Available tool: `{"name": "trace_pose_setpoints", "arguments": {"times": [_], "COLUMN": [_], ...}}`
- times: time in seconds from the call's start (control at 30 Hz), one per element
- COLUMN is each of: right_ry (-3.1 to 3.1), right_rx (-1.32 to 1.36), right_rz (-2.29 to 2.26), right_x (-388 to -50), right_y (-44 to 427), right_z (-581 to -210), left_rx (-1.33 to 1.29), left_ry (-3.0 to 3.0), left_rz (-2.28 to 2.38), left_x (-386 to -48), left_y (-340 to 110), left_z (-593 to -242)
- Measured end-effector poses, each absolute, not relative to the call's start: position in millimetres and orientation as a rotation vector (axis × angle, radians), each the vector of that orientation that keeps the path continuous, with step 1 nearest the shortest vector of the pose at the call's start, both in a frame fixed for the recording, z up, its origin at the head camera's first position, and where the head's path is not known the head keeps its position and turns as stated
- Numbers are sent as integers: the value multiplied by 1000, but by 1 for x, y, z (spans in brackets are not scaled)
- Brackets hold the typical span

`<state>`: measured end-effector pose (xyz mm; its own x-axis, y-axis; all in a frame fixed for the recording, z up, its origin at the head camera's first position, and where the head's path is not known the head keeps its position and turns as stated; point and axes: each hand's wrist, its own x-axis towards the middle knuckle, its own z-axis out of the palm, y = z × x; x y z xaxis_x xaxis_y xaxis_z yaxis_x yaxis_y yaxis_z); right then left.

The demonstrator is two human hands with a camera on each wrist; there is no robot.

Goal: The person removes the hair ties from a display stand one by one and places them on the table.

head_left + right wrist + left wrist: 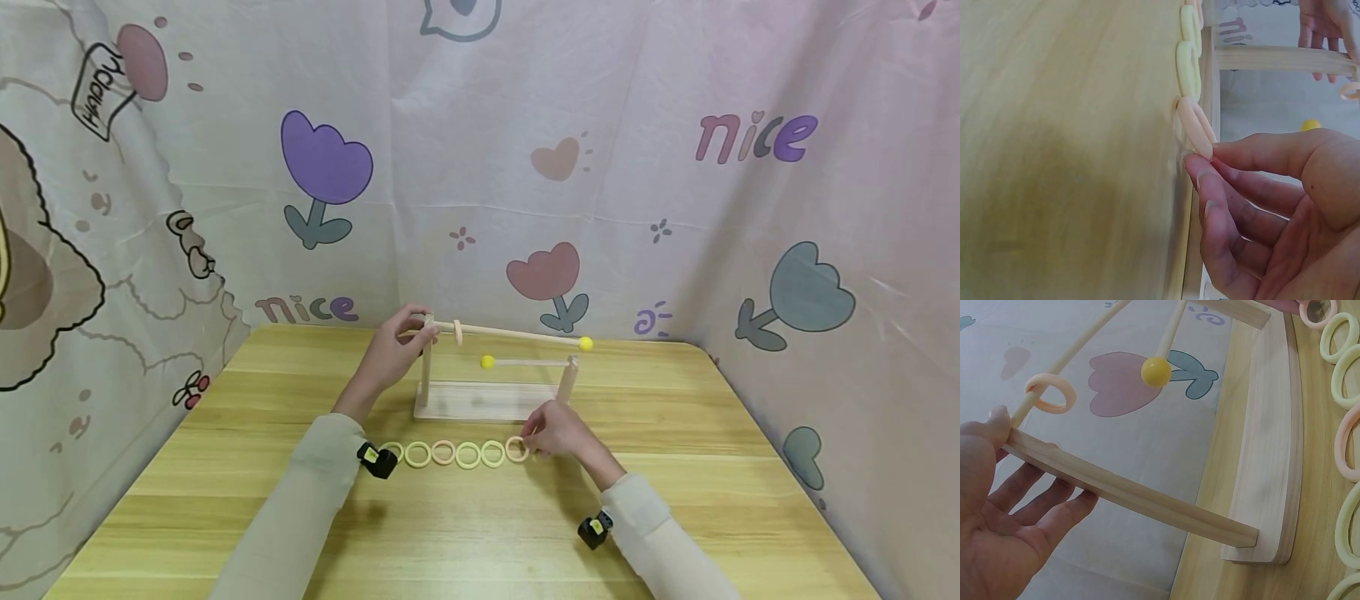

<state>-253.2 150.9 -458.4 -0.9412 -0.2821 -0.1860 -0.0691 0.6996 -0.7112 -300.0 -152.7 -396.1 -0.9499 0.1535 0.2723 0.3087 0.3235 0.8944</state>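
Observation:
A pale wooden stand (480, 402) has two upright posts, each bearing a horizontal rod tipped with a yellow ball. My left hand (393, 346) grips the top of the left post (1129, 487), thumb near the rod's base. On that upper rod (517, 335) hangs one peach ring (1050, 394), close to the post. In front of the stand, a row of yellow and peach rings lies on the table. My right hand (557, 429) pinches the peach ring (1196, 128) at the row's right end between thumb and fingertips; its near edge looks slightly raised.
The lower rod (532, 362) points left from the right post (568, 379), its yellow ball (487, 362) at the free end. Several other rings, such as a yellow one (468, 455), lie on the wooden table (450, 533). A printed cloth (480, 167) hangs behind.

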Motion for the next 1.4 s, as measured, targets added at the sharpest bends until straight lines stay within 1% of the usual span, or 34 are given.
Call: {"name": "trace_pose_setpoints", "arguments": {"times": [0.2,0.47,0.6,1.23,1.4], "right_ry": [2636,2635,2629,2657,2704], "right_rx": [-276,-313,-299,-288,-311], "right_rz": [-1050,-1043,-1045,-951,-900], "right_x": [-253,-252,-253,-253,-254], "right_y": [151,153,153,154,155], "right_z": [-460,-461,-463,-460,-452], "left_rx": [-394,-376,-383,-411,-424], "left_ry": [-2468,-2505,-2497,-2471,-2445], "left_rz": [-1722,-1725,-1734,-1760,-1742], "left_x": [-298,-277,-272,-276,-293], "left_y": [-151,-145,-144,-146,-150], "left_z": [-392,-368,-364,-366,-387]}}
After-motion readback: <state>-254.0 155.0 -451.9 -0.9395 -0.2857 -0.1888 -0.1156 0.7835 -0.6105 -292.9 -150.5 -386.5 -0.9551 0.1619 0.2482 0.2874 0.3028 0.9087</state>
